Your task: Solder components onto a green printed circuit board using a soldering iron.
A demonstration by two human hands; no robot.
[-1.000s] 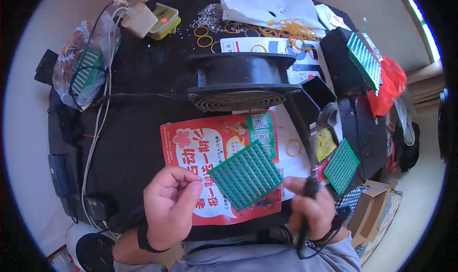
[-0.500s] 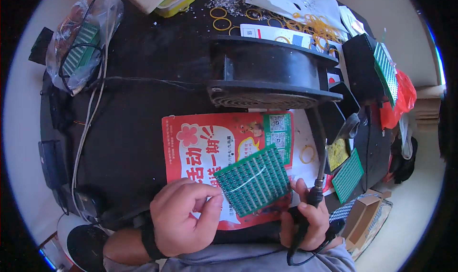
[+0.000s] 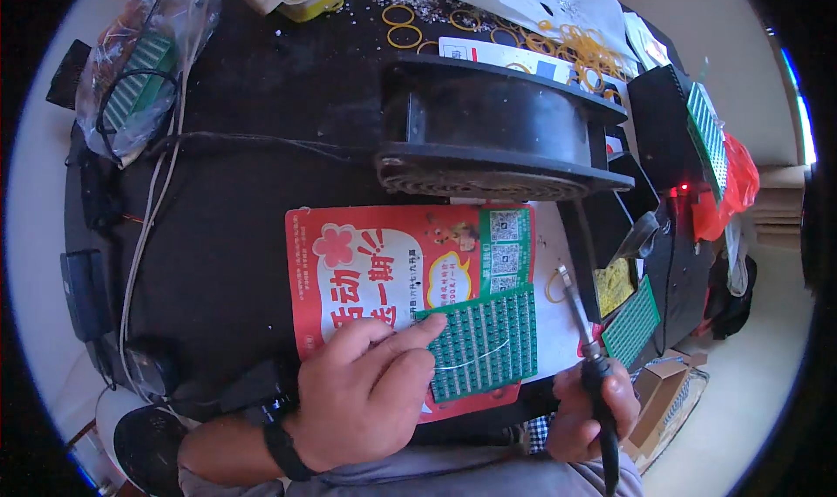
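Right hand [image 3: 575, 414] grips the soldering iron [image 3: 596, 375] by its dark handle, metal tip pointing up, away from the fist. Left of that grip, the green circuit board [image 3: 493, 327] lies beneath the left hand's [image 3: 370, 401] extended index finger; a thin pale wire [image 3: 475, 358] crosses it, but whether the left fingers pinch the wire cannot be told.

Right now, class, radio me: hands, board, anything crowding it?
Left hand at green board. Right hand gripping soldering iron, clear of board. Thin wire across board, fan beyond.
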